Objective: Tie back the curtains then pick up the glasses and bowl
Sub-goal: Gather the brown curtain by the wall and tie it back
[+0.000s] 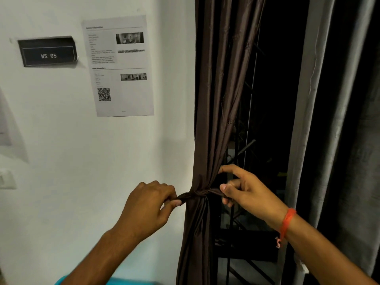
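both hands (150,202) pinch the tie (197,194) around the curtain (216,99)

My left hand (148,204) and right hand (244,192) reach forward, fingers (225,187) curled, each pinching a tie end.

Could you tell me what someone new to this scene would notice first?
Two hands at the centre: the left hand and right hand each pinch an end of a tie cinched round the brown curtain. On the white wall to the left hang a dark sign and a printed sheet.
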